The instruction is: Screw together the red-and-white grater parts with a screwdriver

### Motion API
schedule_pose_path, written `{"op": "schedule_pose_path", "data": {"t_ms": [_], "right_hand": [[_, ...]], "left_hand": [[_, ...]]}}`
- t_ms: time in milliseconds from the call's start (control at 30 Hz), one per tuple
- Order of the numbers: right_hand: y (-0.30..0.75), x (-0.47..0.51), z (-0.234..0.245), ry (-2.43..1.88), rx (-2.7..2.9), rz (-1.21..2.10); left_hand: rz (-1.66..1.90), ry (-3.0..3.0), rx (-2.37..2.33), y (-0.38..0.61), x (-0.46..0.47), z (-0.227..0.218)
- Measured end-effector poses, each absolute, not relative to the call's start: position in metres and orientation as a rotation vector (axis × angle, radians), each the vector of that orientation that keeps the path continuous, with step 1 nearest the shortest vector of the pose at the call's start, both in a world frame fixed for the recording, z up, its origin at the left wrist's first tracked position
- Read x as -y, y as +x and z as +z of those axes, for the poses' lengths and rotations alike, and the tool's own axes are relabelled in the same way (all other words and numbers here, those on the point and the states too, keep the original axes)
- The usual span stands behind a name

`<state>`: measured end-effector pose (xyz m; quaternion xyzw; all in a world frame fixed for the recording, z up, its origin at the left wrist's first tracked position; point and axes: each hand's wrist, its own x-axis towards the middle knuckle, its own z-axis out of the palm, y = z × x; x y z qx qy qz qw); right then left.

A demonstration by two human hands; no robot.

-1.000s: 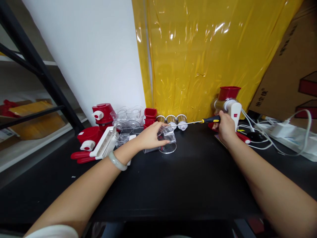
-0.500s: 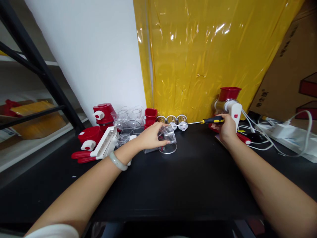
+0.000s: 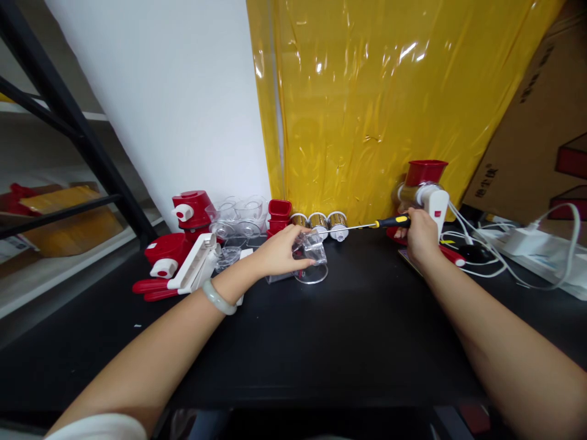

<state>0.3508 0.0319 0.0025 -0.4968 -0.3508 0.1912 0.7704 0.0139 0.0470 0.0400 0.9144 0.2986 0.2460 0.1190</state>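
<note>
My left hand point(image 3: 277, 252) is closed around a clear plastic housing point(image 3: 312, 261) that rests on the black table point(image 3: 321, 342). My right hand point(image 3: 420, 234) grips a screwdriver point(image 3: 367, 225) with a black and yellow handle; its thin shaft points left toward the clear housing. Just behind my right hand stands an assembled red and white grater point(image 3: 424, 189).
Red and white plastic parts point(image 3: 181, 250), clear cups point(image 3: 238, 217) and three metal drums point(image 3: 318, 222) line the table's back edge. Yellow plastic sheet point(image 3: 389, 98) hangs behind. White cables and a power strip point(image 3: 527, 250) lie at right beside a cardboard box point(image 3: 541, 134). A black shelf frame point(image 3: 59, 122) stands left.
My right hand with the screwdriver has shifted only slightly. The left hand stays on the clear housing.
</note>
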Motion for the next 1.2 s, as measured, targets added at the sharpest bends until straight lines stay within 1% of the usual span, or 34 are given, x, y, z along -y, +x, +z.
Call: {"op": "schedule_pose_path", "data": {"t_ms": [200,333,1200], "right_hand": [[0.3499,-0.0317,0.0064,-1.025,0.624,0.563],[0.3511,-0.0322,0.0053,-0.963,0.616,0.588],[0.3488,-0.0288,0.0030,-1.087,0.764,0.396]], "left_hand": [[0.715,2.682,-0.874,0.0136,-0.0473,0.0401],[0.712,2.685,-0.882,0.0138,-0.0469,0.0406],[0.727,2.685,-0.866,0.0131,-0.0494,0.0379]]}}
